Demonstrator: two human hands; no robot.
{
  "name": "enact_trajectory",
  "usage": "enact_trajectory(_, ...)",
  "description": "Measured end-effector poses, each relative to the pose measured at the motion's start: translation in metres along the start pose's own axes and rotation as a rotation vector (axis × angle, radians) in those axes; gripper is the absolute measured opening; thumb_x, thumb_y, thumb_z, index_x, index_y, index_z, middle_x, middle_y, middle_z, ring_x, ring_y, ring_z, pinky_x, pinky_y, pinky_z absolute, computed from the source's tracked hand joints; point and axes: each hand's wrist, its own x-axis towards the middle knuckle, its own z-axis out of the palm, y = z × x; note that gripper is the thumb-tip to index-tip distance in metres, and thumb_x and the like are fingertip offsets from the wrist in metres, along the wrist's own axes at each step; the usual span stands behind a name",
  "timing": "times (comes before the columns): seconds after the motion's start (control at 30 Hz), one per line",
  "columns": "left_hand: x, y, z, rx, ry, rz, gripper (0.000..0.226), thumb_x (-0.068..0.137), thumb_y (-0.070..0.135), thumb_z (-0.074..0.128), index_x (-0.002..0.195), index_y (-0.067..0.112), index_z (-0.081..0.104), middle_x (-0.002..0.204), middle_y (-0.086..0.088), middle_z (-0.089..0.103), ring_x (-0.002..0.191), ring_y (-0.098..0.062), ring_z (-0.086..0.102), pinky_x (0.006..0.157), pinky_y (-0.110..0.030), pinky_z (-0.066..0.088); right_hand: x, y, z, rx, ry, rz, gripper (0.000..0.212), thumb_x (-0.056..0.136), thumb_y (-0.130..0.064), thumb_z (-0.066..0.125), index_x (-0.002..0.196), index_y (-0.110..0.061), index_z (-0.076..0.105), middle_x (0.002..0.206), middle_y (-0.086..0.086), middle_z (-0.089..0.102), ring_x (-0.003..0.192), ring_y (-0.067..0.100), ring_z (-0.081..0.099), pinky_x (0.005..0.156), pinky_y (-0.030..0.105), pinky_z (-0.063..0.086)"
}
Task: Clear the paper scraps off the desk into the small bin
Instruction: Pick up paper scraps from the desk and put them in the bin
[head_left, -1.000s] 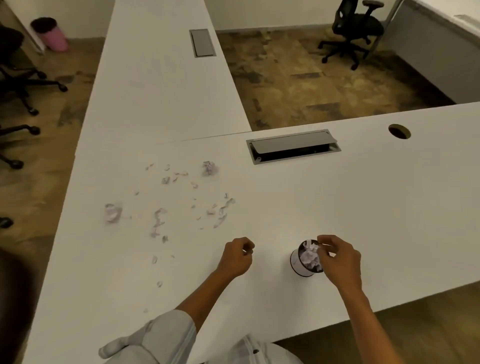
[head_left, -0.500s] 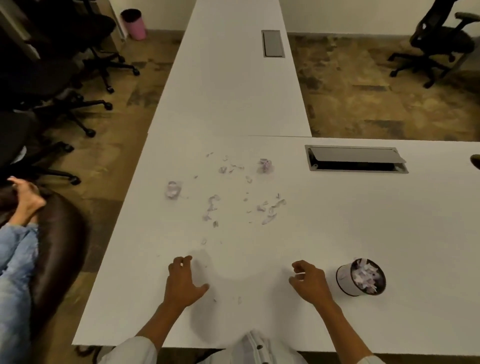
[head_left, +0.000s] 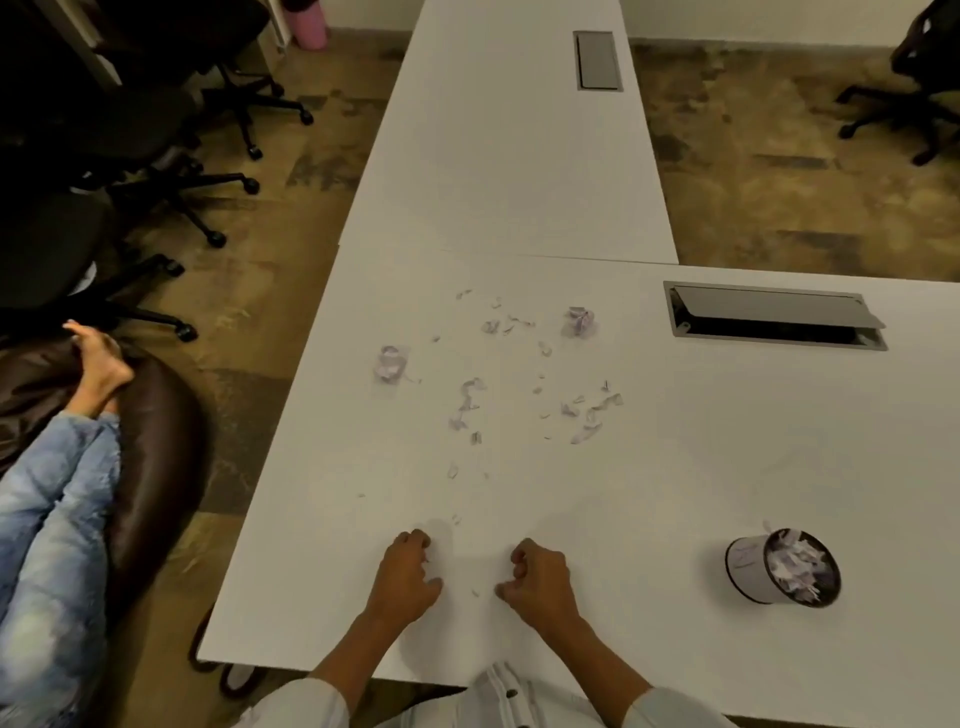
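Both hands (head_left: 402, 574) (head_left: 540, 577) curl on the desk (head_left: 675, 467) — each grip's contents unclear.

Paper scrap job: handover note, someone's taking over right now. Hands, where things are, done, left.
Left hand: fingers curled on the desk near its front edge; whether it pinches a scrap cannot be told.
Right hand: the same, curled beside the left, grip unclear.
Small bin: on the desk right of the hands, already holding paper.
Left: two crumpled balls and scattered small scraps farther back, plus tiny bits between the hands.
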Motion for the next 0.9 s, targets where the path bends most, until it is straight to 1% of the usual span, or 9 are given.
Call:
enact_trajectory(0.1, 0.008, 0.013, 0.002, -0.186, 0.02, -0.03, 0.041, 0.065, 0.005, 0.076, 0.103, 0.012, 0.06, 0.084, 0.0, 0.063, 0.069, -0.01, 0.063, 0.061, -0.011, 0.052, 0.013, -0.027, 0.015, 0.021, -0.018, -0.046, 0.032, 0.068, -0.01, 0.079, 0.095, -0.008, 0.062, 0.072, -0.002, 0.06, 0.062, 0.009, 0.058, 0.065, 0.024, 0.055)
enact_trajectory(0.2, 0.016, 0.02, -0.008, -0.36, 0.054, -0.004, 0.046, 0.066, 0.004, 0.077, 0.106, 0.017, 0.059, 0.094, 0.001, 0.064, 0.081, -0.014, 0.067, 0.065, -0.016, 0.056, 0.026, -0.048, 0.021, 0.102, -0.042, -0.11, 0.039, 0.067, -0.017, 0.083, 0.101, -0.009, 0.065, 0.082, 0.002, 0.067, 0.066, 0.009, 0.064, 0.068, 0.022, 0.058)
enact_trajectory(0.33, 0.031, 0.001, -0.048, -0.171, 0.373, 0.118, 0.053, 0.069, 0.007, 0.077, 0.116, 0.009, 0.053, 0.117, -0.006, 0.051, 0.102, -0.018, 0.055, 0.083, -0.029, 0.052, 0.046, -0.047, -0.009, 0.191, 0.228, -0.164, 0.033, 0.068, -0.025, 0.085, 0.094, -0.015, 0.067, 0.085, -0.003, 0.069, 0.071, 0.008, 0.066, 0.065, 0.008, 0.05)
enact_trajectory(0.4, 0.041, -0.015, -0.07, -0.021, 0.458, 0.076, 0.063, 0.066, 0.013, 0.08, 0.121, 0.005, 0.05, 0.125, -0.015, 0.047, 0.114, -0.029, 0.048, 0.088, -0.04, 0.052, 0.059, -0.037, -0.04, 0.184, 0.359, -0.135, 0.034, 0.07, -0.021, 0.084, 0.098, -0.012, 0.068, 0.092, 0.002, 0.07, 0.079, 0.014, 0.066, 0.07, 0.016, 0.053)
enact_trajectory(0.47, 0.052, -0.03, -0.085, 0.102, 0.423, -0.041, 0.082, 0.063, 0.027, 0.084, 0.13, 0.003, 0.043, 0.135, -0.022, 0.041, 0.123, -0.039, 0.039, 0.093, -0.05, 0.049, 0.074, -0.024, -0.075, 0.132, 0.456, -0.078, 0.041, 0.073, -0.02, 0.083, 0.107, -0.005, 0.066, 0.104, 0.011, 0.069, 0.092, 0.025, 0.065, 0.082, 0.034, 0.055)
enact_trajectory(0.5, 0.057, -0.036, -0.09, 0.137, 0.388, -0.11, 0.093, 0.062, 0.036, 0.085, 0.135, 0.004, 0.037, 0.141, -0.023, 0.035, 0.129, -0.041, 0.033, 0.097, -0.054, 0.045, 0.083, -0.018, -0.092, 0.09, 0.485, -0.044, 0.045, 0.074, -0.021, 0.082, 0.112, -0.003, 0.064, 0.11, 0.016, 0.068, 0.1, 0.03, 0.064, 0.089, 0.038, 0.052)
enact_trajectory(0.63, 0.073, -0.047, -0.088, 0.16, 0.25, -0.228, 0.127, 0.06, 0.063, 0.077, 0.148, 0.003, 0.008, 0.157, -0.024, 0.004, 0.145, -0.041, 0.004, 0.118, -0.053, 0.017, 0.116, -0.001, -0.148, -0.032, 0.453, 0.053, 0.059, 0.083, -0.03, 0.074, 0.129, 0.0, 0.052, 0.133, 0.022, 0.054, 0.125, 0.035, 0.05, 0.106, 0.038, 0.037)
enact_trajectory(0.73, 0.079, -0.036, -0.071, 0.137, 0.173, -0.234, 0.137, 0.06, 0.074, 0.069, 0.148, 0.003, -0.007, 0.157, -0.023, -0.014, 0.146, -0.037, -0.013, 0.121, -0.047, 0.001, 0.143, 0.001, -0.169, -0.128, 0.341, 0.073, 0.07, 0.088, -0.039, 0.065, 0.14, 0.001, 0.04, 0.147, 0.023, 0.04, 0.137, 0.036, 0.037, 0.113, 0.041, 0.029)
enact_trajectory(0.9, 0.072, 0.013, -0.027, 0.036, 0.097, -0.072, 0.136, 0.058, 0.078, 0.064, 0.149, 0.011, -0.011, 0.157, -0.011, -0.026, 0.145, -0.026, -0.023, 0.122, -0.041, 0.008, 0.174, -0.017, -0.159, -0.253, 0.234, 0.053, 0.076, 0.094, -0.045, 0.053, 0.148, 0.0, 0.025, 0.157, 0.025, 0.018, 0.147, 0.037, 0.015, 0.121, 0.046, 0.015)
